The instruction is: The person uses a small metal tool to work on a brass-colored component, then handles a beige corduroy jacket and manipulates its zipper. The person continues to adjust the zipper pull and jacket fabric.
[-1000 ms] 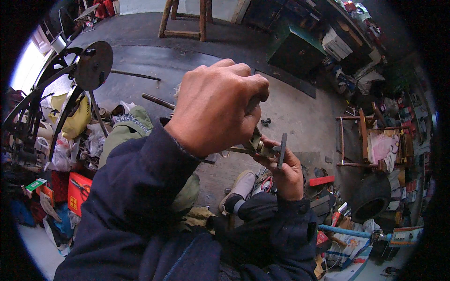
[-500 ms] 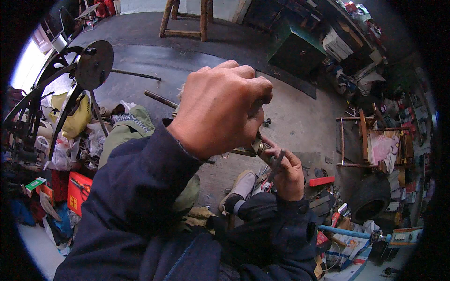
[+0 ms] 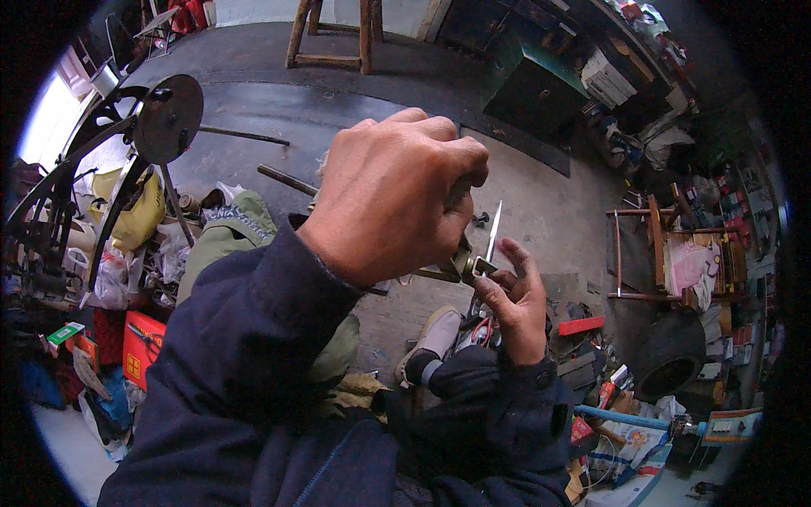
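My left hand point(image 3: 384, 198), in the middle of the view, is closed over a brass-coloured metal fitting point(image 3: 467, 264), mostly hidden under its fingers. My right hand point(image 3: 517, 308), lower right of it, has thumb and fingertips at the fitting and at a thin, shiny metal strip point(image 3: 495, 228) that points upward, with the index finger raised. A metal rod point(image 3: 280, 179) sticks out behind my left hand. A small dark piece point(image 3: 480, 218) lies on the floor beyond the fitting.
A black metal frame with disc point(image 3: 169, 118) stands left, near bags point(image 3: 127, 207) and a red box point(image 3: 144, 346). A wooden stool point(image 3: 329, 59) and green cabinet point(image 3: 532, 93) are behind; a wooden chair point(image 3: 650, 228), tyre point(image 3: 663, 359) and clutter are right. My shoe point(image 3: 431, 338) is below.
The flat piece by my right hand has turned from a broad dark bar to a thin bright edge leaning upper right. My right index finger has risen. My left hand barely moved.
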The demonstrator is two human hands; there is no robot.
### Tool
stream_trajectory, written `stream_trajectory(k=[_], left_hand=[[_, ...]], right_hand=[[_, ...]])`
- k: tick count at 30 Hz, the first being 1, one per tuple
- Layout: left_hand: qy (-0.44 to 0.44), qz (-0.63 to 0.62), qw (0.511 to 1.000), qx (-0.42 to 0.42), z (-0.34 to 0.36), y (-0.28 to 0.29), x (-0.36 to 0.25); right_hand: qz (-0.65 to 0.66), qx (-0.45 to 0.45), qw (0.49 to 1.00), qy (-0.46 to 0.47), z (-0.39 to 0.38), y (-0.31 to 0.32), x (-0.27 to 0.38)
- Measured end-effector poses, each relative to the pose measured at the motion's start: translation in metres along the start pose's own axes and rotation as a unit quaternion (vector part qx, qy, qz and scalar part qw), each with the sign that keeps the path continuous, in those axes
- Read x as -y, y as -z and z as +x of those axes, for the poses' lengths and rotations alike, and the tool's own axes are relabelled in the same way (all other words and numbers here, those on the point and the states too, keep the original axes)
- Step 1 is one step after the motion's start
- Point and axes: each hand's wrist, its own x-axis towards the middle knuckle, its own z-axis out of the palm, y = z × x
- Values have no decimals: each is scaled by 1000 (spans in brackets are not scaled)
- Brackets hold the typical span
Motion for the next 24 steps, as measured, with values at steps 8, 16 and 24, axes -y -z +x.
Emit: stream_trajectory(k=[8, 16, 24], left_hand=[[5, -1, 1000, 3, 0, 1, -1], [4, -5, 1000, 3, 1, 3, 2], [14, -2, 1000, 18, 0, 4, 0]], right_hand=[[96, 146, 978, -111, 0, 8, 8], [29, 49, 996, 71, -2, -18, -14], [129, 95, 986, -34, -8, -3, 5]])
